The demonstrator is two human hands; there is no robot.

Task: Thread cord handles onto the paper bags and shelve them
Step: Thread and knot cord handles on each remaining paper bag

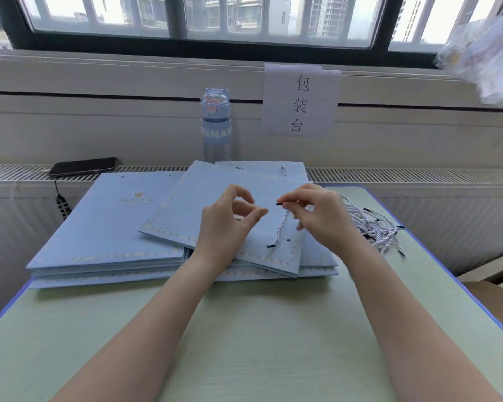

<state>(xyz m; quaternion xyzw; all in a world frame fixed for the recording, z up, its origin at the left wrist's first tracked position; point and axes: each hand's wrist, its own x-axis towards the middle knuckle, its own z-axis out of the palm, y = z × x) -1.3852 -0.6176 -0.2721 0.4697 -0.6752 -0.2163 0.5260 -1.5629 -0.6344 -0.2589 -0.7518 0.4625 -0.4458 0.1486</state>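
Forearms reach in from the bottom edge. The right hand [317, 216] pinches a striped cord [279, 229] just behind its black tip, and that tip points left, straight at the left hand [230, 221]. The left hand waits just beside the tip, fingers [241, 192] curled, thumb near forefinger, holding nothing I can see. The cord hangs down-frame, its loose end resting on the top bag [192, 192] right beside a punched hole [288, 240]. The right hand is nearer that hole, so it looks the likelier one to feed it. The bag lies askew on the blue stacks [105, 227]. Spare cords [372, 224] are heaped at right on the surface [244, 329], with a bottle [216, 126] and a phone [83, 166] beyond.
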